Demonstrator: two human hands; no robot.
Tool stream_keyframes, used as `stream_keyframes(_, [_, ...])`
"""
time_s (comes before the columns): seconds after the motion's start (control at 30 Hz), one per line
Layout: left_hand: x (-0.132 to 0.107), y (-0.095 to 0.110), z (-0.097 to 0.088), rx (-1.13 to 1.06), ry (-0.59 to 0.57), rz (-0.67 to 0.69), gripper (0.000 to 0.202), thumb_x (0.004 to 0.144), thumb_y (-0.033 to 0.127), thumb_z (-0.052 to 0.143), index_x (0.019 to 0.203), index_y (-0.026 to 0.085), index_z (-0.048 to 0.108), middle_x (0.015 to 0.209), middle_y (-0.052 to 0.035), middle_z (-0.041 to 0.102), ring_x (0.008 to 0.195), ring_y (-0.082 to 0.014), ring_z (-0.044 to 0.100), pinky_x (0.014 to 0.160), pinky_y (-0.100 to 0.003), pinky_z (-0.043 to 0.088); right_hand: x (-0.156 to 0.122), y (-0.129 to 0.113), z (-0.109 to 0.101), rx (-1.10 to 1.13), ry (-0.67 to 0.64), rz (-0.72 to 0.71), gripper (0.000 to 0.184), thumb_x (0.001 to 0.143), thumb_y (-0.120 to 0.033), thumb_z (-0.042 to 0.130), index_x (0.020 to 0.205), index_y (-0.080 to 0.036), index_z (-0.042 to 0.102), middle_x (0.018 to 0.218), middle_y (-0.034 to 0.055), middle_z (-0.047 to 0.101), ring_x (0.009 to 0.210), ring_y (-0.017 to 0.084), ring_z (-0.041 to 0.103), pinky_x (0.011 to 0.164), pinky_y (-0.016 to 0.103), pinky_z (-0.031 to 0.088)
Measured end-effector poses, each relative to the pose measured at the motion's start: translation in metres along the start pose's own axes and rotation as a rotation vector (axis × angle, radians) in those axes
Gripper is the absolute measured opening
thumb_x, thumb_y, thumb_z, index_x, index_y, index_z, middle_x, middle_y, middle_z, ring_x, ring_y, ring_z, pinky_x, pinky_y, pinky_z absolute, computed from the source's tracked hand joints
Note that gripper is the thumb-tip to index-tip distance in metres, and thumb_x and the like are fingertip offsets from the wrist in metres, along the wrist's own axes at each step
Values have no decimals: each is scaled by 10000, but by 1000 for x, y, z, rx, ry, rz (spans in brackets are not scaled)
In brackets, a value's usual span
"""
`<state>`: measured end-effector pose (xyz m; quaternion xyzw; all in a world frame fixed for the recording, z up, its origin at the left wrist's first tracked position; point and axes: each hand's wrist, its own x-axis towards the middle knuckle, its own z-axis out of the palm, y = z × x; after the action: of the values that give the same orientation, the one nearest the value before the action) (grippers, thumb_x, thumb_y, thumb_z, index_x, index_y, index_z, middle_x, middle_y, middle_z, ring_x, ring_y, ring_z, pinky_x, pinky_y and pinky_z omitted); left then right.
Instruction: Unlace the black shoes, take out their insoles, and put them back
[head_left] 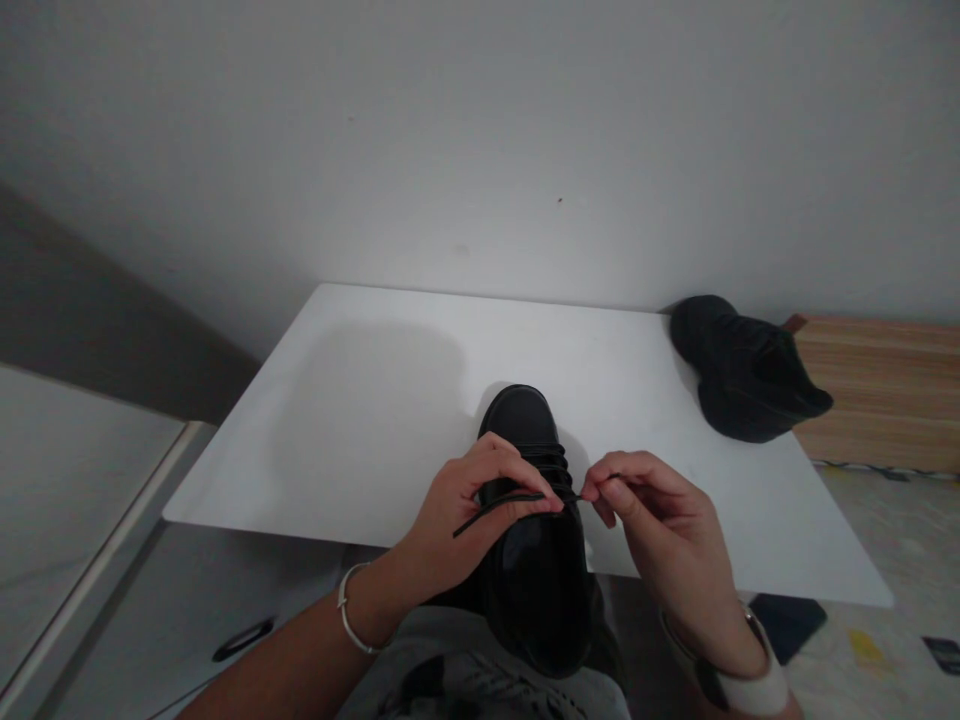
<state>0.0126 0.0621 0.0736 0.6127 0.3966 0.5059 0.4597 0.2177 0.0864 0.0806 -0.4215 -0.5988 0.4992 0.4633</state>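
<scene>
A black lace-up shoe points away from me at the front edge of the white table, its heel end reaching past the edge toward my lap. Over its tongue, my left hand pinches a thin black shoelace, whose loose end trails back across the thumb. To the right of the shoe, my right hand is closed in a pinch on lace as well. A short stretch of lace runs between the two sets of fingertips. Several rows of lace cross the shoe's upper.
A second black shoe lies at the table's back right corner. The white table meets a pale wall behind. Beyond its right edge are a wood-grain board and a patterned floor covering. At left stands a white panel.
</scene>
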Motion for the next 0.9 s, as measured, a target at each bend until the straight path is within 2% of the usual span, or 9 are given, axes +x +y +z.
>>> stream_keyframes(0.13, [8,8,6,47,65,-83,60,852,129,736,884,179,744,845,-22,731,776,-143,664,742,-269,508,-6,-14,-5,-96,-147,-306,199,933,-82,602,964,-237,723,847,28,737,796,176,656,691,312,507])
stream_keyframes(0.2, [10,11,7,137,54,-61,87,834,108,741,865,187,764,815,-11,721,771,-140,652,718,-255,500,-6,-19,-5,-164,-226,-433,232,928,-43,579,1006,-221,706,891,29,744,825,178,663,744,343,500])
stream_keyframes(0.3, [10,14,7,286,-3,18,96,852,118,735,829,197,783,733,-6,707,767,-153,608,676,-254,472,-3,-22,-3,-277,-274,-536,229,934,-33,580,1041,-202,691,967,28,753,872,170,663,797,356,477])
stream_keyframes(0.43, [9,16,6,379,-77,204,160,911,163,698,758,178,740,690,9,720,739,-150,560,757,-310,462,0,-23,3,-361,-249,-583,221,961,-54,582,1073,-210,691,1089,27,756,941,161,650,829,355,457])
stream_keyframes(0.5, [8,17,6,377,-81,238,195,919,184,696,725,163,716,679,8,707,717,-141,548,776,-325,458,1,-24,5,-380,-244,-601,216,965,-56,585,1081,-208,686,1102,25,756,943,154,644,837,349,458])
stream_keyframes(0.6, [7,17,7,308,-40,161,126,892,190,730,770,158,739,686,-6,709,730,-150,555,739,-317,467,3,-23,5,-444,-226,-600,195,971,-78,596,1103,-195,679,1101,38,746,966,161,625,842,341,465])
stream_keyframes(0.67, [5,18,7,232,-7,83,49,871,161,740,828,167,764,736,-17,742,769,-159,581,732,-305,484,4,-23,2,-497,-211,-581,158,968,-130,637,1114,-183,670,1026,40,737,939,165,608,816,331,471])
stream_keyframes(0.77, [5,19,6,131,16,9,65,862,147,733,851,190,779,819,-18,780,817,-158,612,757,-297,502,2,-22,-5,-531,-210,-554,115,945,-159,687,1055,-177,656,874,17,694,840,154,582,745,306,468])
stream_keyframes(0.9, [5,20,5,71,25,-69,116,843,122,724,858,217,788,833,-2,785,843,-158,630,787,-304,502,-5,-20,-11,-536,-274,-537,114,931,-99,684,985,-183,629,838,10,660,800,146,557,703,287,462])
